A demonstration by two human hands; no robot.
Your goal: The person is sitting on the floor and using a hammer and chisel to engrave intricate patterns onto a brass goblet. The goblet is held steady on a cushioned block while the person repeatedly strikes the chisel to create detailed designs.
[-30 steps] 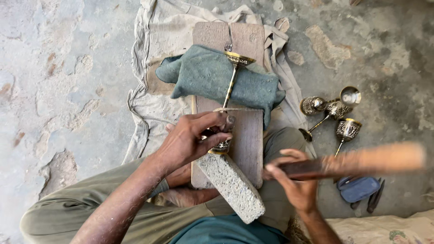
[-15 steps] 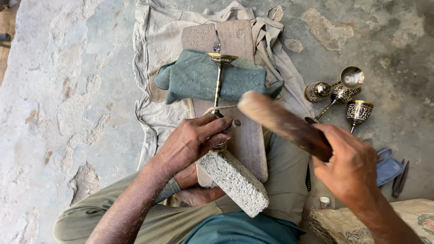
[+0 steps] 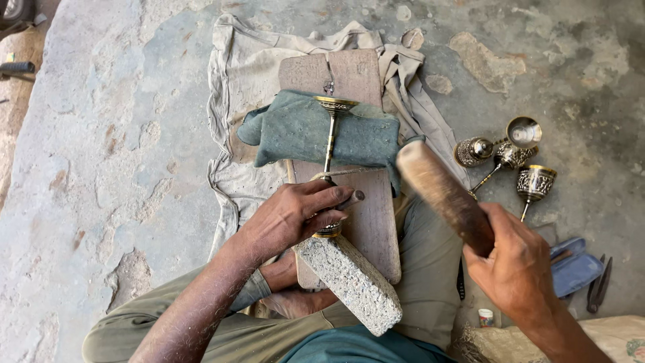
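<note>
overhead, right hand (image 3: 517,262) raises wooden mallet (image 3: 445,195).

Soft even daylight, faint shadows, sharp focus

Busy in the middle, open floor on the left

The bare stone floor (image 3: 101,168) on the left has lots of room for a hand to pass. The middle is crowded: the wooden board (image 3: 366,215) lies on a pale cloth (image 3: 242,74), with a green cloth (image 3: 295,131) and a brass goblet (image 3: 330,141) lying across it. The left hand (image 3: 295,215) covers the goblet's cup end, just beside a grey stone block (image 3: 353,282). The right hand (image 3: 514,265) holds a wooden stick (image 3: 443,195) up over the board's right edge. Further right, a bunch of small goblets (image 3: 504,154) and a blue pouch (image 3: 574,269) block the floor.
</note>
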